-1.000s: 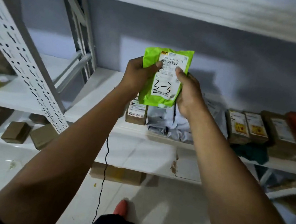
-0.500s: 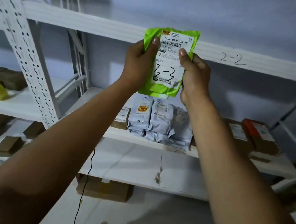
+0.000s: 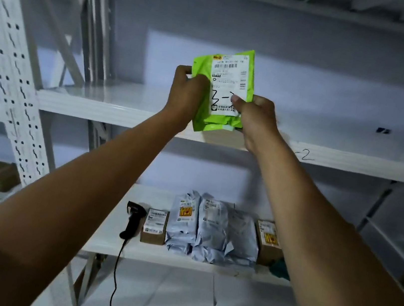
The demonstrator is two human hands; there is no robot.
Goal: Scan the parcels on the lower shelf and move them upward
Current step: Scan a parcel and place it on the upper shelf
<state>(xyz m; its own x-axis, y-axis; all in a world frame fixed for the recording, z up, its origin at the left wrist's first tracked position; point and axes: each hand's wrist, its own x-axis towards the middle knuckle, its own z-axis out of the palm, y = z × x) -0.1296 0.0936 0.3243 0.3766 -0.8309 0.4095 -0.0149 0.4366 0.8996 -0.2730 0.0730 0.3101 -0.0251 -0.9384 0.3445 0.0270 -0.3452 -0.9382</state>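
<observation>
A lime-green plastic mailer [image 3: 222,90] carries a white shipping label with a barcode near its top and a handwritten black mark lower down. The left hand [image 3: 187,93] has its grip clamped on the mailer's left edge, and the right hand [image 3: 255,116] has its grip clamped on the lower right corner, thumb on the label. The mailer is held in the air in front of the upper shelf [image 3: 113,110], a bare white metal board in a grey-walled rack. On the lower shelf [image 3: 111,241] stand grey mailers [image 3: 210,228], two small cartons [image 3: 155,225] and a black corded scanner [image 3: 133,220]. The green mailer stands upright, its long axis near vertical, tilted slightly right, label facing the camera.
</observation>
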